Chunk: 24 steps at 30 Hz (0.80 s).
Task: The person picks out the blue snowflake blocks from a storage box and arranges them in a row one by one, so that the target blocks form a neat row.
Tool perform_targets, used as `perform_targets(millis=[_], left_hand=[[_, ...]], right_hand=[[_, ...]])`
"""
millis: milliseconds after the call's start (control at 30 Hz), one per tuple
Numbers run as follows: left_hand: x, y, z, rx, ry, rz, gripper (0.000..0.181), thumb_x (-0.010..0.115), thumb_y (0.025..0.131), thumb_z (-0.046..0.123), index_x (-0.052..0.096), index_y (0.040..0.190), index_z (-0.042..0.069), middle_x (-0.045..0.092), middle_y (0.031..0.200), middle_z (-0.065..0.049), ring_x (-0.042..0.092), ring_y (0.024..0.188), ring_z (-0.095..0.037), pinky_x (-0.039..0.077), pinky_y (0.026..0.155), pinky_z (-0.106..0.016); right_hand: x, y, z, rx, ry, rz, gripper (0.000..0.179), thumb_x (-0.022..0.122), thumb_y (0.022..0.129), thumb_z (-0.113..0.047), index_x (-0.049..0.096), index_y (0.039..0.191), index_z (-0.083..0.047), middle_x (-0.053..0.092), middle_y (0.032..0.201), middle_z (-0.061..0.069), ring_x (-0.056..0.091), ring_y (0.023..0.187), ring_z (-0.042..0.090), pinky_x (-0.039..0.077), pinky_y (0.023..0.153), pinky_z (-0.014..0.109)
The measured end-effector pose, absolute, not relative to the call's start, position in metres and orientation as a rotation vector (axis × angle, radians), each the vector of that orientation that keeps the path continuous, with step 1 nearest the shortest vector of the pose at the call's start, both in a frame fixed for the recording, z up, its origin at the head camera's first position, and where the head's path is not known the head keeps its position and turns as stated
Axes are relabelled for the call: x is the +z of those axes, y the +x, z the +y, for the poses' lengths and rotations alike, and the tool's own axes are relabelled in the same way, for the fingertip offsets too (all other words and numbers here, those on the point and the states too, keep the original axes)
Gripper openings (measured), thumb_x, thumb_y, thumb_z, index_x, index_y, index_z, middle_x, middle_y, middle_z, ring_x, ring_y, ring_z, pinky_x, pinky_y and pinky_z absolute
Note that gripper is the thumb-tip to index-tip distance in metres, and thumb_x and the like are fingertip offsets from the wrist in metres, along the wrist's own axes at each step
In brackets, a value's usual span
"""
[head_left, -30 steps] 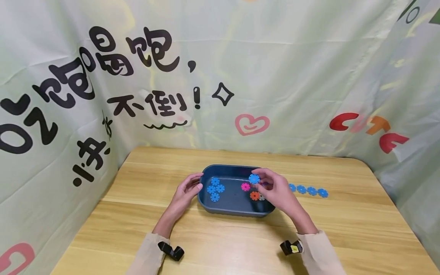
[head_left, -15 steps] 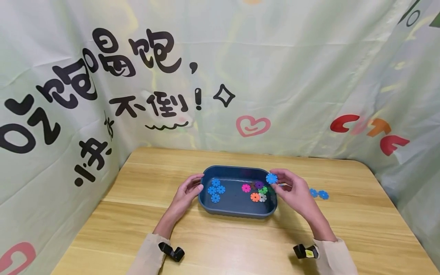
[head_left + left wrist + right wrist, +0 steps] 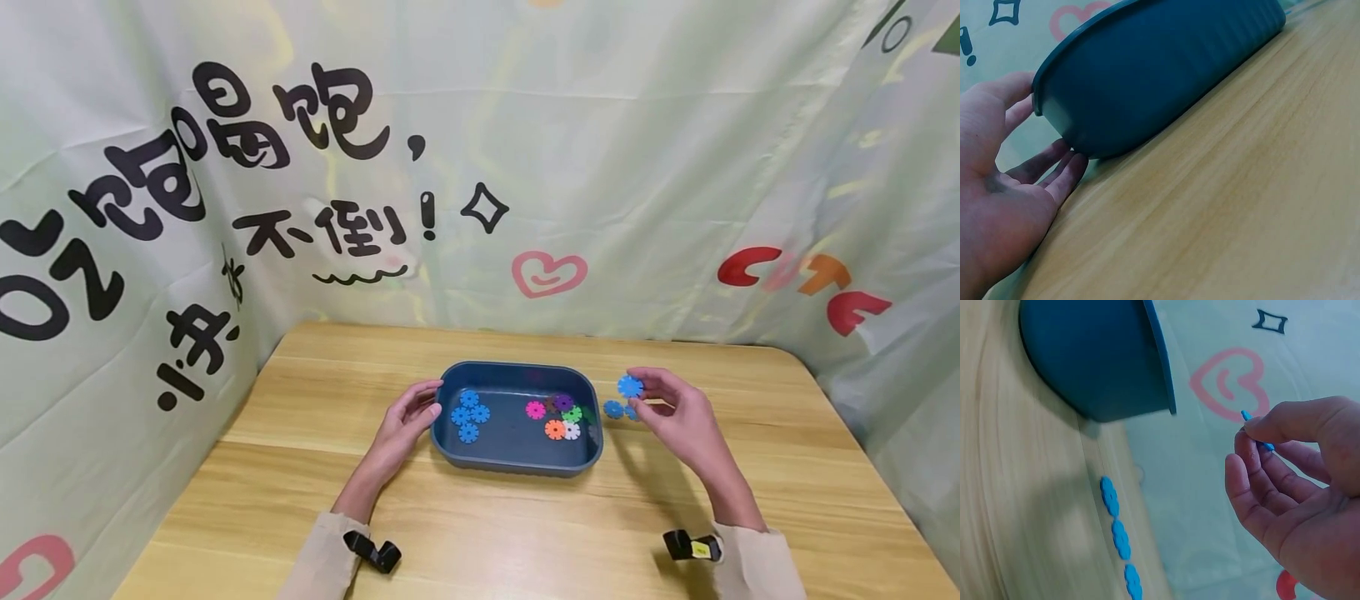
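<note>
My right hand [image 3: 678, 417] pinches a blue snowflake disc [image 3: 631, 387] between thumb and fingertips, in the air right of the dark blue tub [image 3: 517, 463]. In the right wrist view the held disc [image 3: 1267, 446] shows edge-on. Under that hand a row of blue discs [image 3: 613, 409] lies on the table, partly hidden by the hand; the right wrist view shows some of these discs [image 3: 1120, 539] end to end. My left hand [image 3: 402, 423] holds the tub's left end; in the left wrist view its lower fingers [image 3: 1072, 175] touch the outer wall near the bottom.
Inside the tub, several blue discs [image 3: 468, 414] lie clustered at the left. A group at the right holds a pink disc [image 3: 536, 410], an orange disc [image 3: 555, 430], a purple disc [image 3: 562, 402] and others. A printed curtain [image 3: 637, 167] hangs behind the wooden table [image 3: 480, 533].
My right hand has moved right with the blue disc, from over the tub to over the row beside it. The left hand and the tub have stayed in place.
</note>
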<state>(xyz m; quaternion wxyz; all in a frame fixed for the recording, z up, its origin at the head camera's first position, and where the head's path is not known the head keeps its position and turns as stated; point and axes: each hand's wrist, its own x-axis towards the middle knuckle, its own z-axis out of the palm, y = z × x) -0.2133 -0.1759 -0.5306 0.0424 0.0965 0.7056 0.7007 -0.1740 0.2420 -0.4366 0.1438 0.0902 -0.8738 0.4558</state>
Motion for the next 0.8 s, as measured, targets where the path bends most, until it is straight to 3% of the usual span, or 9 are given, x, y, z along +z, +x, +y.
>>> perform_targets(millis=[500,800], left_hand=[[-0.530,-0.213,-0.176,2.157,0.312,2.135,0.043,0.067,0.102,0.029,0.057,0.143,0.020,0.053,0.146,-0.008,0.049,0.137,-0.028,0.051,0.104,-0.033],[-0.531,-0.213,-0.177,2.154,0.332,2.134,0.044,0.065,0.103,0.026,0.055,0.145,0.016,0.051,0.147,-0.012,0.047,0.138,-0.031,0.051,0.103,-0.031]], right_hand=[[-0.439,-0.168,0.281,1.214,0.176,-2.485,0.038,0.073,0.093,-0.001,0.064,0.130,0.003,0.068,0.107,0.020,0.057,0.088,-0.009,0.050,0.074,0.005],[-0.444,-0.165,0.308,1.188,0.083,-2.482,0.039,0.074,0.094,-0.004,0.064,0.130,0.003,0.066,0.101,0.010,0.056,0.086,-0.007,0.048,0.073,0.004]])
